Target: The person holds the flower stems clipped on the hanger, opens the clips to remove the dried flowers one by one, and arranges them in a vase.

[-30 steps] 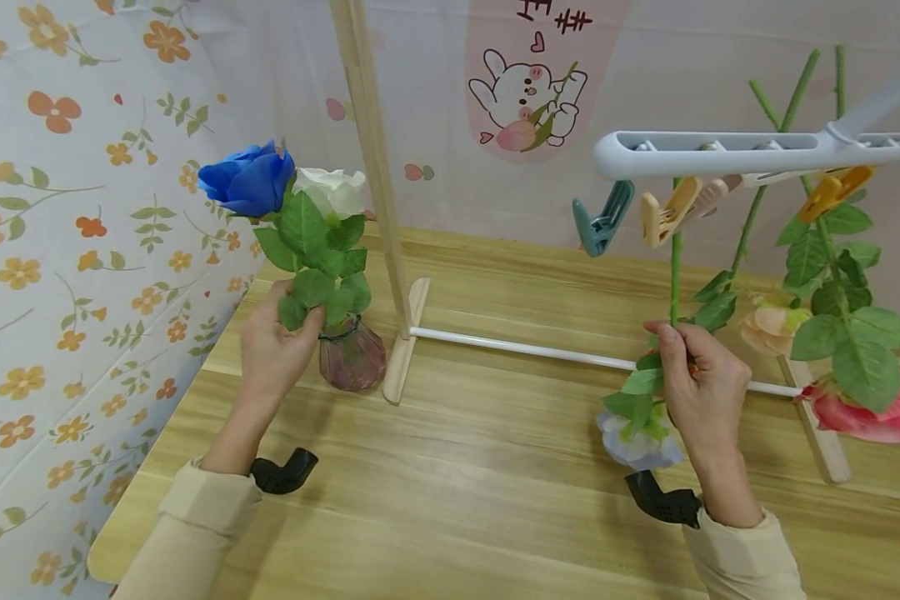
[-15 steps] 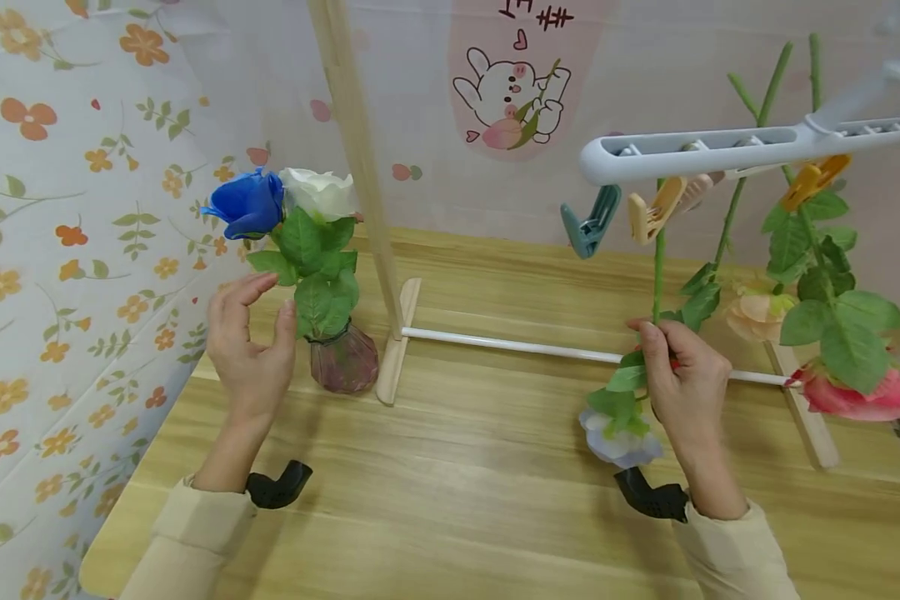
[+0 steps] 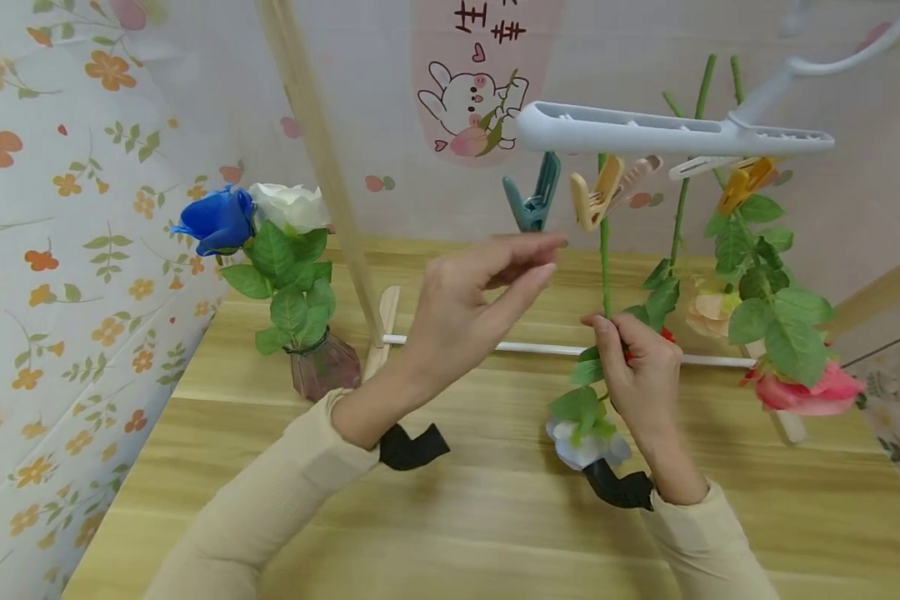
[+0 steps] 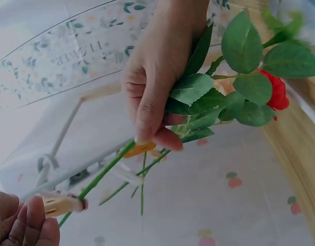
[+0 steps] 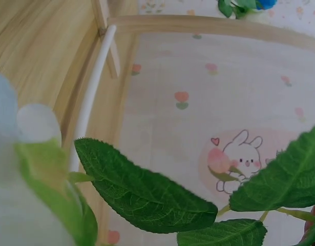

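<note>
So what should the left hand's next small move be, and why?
Probably to pinch the cream clip open: the left hand is near it, holding nothing, while the right hand grips the flower stem that appears clipped there.

Flowered cloth (image 3: pixel 75 279), rabbit-print backdrop (image 3: pixel 378 100)

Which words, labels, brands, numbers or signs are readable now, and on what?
"FLOWER", upside down: white, leaf-printed fabric sheet, left wrist view.
"生", apparently: pale, rabbit-printed fabric backdrop, head view.
"幸", apparently: same backdrop, below print cut off by the frame, unreadable.
No brands or numbers legible.
</note>
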`<action>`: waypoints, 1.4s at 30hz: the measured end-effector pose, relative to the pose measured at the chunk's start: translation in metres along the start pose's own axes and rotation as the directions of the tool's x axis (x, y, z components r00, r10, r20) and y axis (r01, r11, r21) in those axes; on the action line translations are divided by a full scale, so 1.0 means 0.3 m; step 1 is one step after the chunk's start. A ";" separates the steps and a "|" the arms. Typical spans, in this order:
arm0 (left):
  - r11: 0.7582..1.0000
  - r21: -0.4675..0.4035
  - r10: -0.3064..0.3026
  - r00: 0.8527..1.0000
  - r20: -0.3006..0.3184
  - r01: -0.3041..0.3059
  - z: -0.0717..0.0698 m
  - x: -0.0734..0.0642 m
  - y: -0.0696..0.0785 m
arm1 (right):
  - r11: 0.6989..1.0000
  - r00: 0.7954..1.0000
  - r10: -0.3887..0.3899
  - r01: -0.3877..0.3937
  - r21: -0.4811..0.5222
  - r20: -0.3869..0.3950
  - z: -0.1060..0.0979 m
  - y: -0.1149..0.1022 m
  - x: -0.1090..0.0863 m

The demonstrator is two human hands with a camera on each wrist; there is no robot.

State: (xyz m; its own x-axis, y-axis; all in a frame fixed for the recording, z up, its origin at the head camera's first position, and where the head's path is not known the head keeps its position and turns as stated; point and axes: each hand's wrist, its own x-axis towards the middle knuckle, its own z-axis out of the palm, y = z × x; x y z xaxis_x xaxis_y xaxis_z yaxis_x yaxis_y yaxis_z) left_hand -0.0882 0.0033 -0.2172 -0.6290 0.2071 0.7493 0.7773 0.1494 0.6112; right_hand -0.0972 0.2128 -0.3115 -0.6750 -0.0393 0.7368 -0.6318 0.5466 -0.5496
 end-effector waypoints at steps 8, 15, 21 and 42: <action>0.994 -0.037 -0.109 0.993 -0.048 0.107 0.057 0.084 -0.032 | 1.000 1.000 -0.022 0.022 -0.001 0.007 0.006 -0.005 0.019; 0.994 -0.003 -0.109 0.992 -0.060 0.109 0.077 0.125 -0.047 | 1.000 1.000 -0.021 0.021 -0.010 -0.003 0.000 -0.003 0.031; 0.995 0.017 -0.098 0.995 -0.008 0.099 0.095 0.166 -0.025 | 1.000 1.000 -0.023 0.023 0.008 -0.005 0.016 -0.013 0.046; 0.905 0.370 -0.176 0.977 -0.122 0.210 0.192 0.334 -0.112 | 0.988 0.991 -0.062 0.044 -0.149 -0.120 0.133 -0.038 0.106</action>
State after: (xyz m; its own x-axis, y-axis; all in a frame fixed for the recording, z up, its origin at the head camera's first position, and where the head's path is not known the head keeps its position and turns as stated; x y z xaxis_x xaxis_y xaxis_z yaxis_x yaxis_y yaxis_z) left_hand -0.1766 0.0747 -0.1772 -0.7533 0.0578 0.6552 0.5769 0.5364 0.6160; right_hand -0.1268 0.1720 -0.2974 -0.5839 0.0273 0.8114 -0.5968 0.6632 -0.4518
